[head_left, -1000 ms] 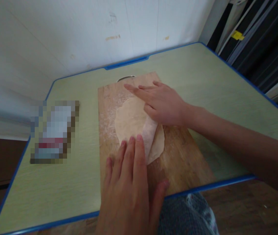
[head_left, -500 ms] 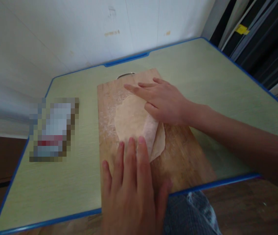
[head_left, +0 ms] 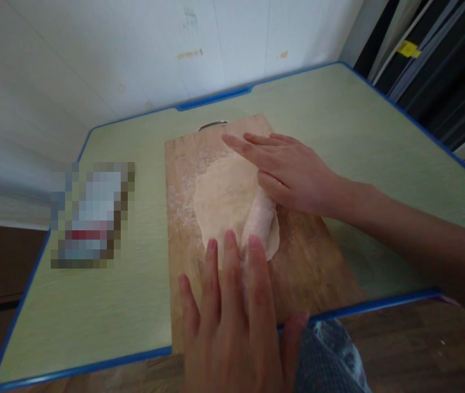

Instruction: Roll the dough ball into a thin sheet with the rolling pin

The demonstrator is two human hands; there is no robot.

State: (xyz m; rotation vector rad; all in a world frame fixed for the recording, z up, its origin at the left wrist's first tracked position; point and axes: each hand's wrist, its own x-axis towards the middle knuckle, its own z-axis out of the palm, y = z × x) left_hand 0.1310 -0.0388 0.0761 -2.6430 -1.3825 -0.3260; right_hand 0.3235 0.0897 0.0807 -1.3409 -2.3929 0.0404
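A flat sheet of dough (head_left: 224, 196) with an uneven edge lies on the wooden cutting board (head_left: 314, 267). Across its right part slants a flour-dusted rolling pin (head_left: 260, 215). My left hand (head_left: 234, 322) rests over the pin's near end, its fingers stretched out and spread. Over the far end lies my right hand (head_left: 285, 174), flat and open, fingers pointing left. Both pin ends are mostly hidden under the hands. Neither hand wraps round the pin.
The board stands on a pale green table (head_left: 134, 305) with a blue edge. A blurred-out, pixelated object (head_left: 95, 213) lies to the left. Loose flour (head_left: 183, 191) covers the board's left side. A metal handle (head_left: 213, 124) shows at its far end. Behind is a white wall (head_left: 146, 49).
Both hands have moved to the right, and the rolling pin has rolled right with them over the dough. More of the dough's left part shows.
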